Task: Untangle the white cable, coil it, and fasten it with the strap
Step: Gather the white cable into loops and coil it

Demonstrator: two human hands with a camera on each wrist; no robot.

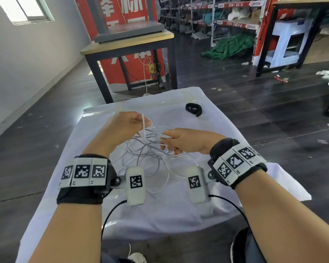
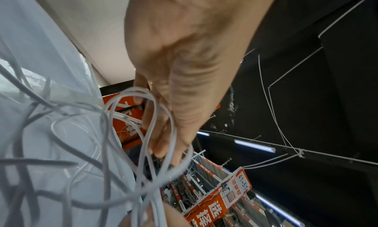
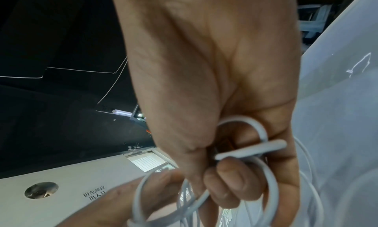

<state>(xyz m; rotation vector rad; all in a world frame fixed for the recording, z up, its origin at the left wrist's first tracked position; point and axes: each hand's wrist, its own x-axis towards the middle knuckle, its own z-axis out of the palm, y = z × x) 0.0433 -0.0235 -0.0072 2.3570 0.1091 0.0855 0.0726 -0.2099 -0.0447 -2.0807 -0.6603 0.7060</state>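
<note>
A thin white cable (image 1: 150, 149) hangs in a loose tangle between both hands above the white-covered table (image 1: 226, 133). My left hand (image 1: 129, 123) is raised at the far left of the tangle, its fingers pinching several strands (image 2: 161, 131). My right hand (image 1: 176, 142) sits lower right, fingers curled round loops of the cable (image 3: 263, 170), with a straight cable end (image 3: 251, 148) sticking out of the fist. Loose loops trail down onto the cloth between my wrists. The black strap (image 1: 193, 109) lies curled on the cloth at the far right, apart from both hands.
A wooden table with black legs (image 1: 129, 46) stands just beyond the cloth's far edge. Dark floor with scattered litter surrounds the table. Shelving and a green heap (image 1: 230, 46) are at the back. Black wrist-camera leads (image 1: 110, 215) hang near the front edge.
</note>
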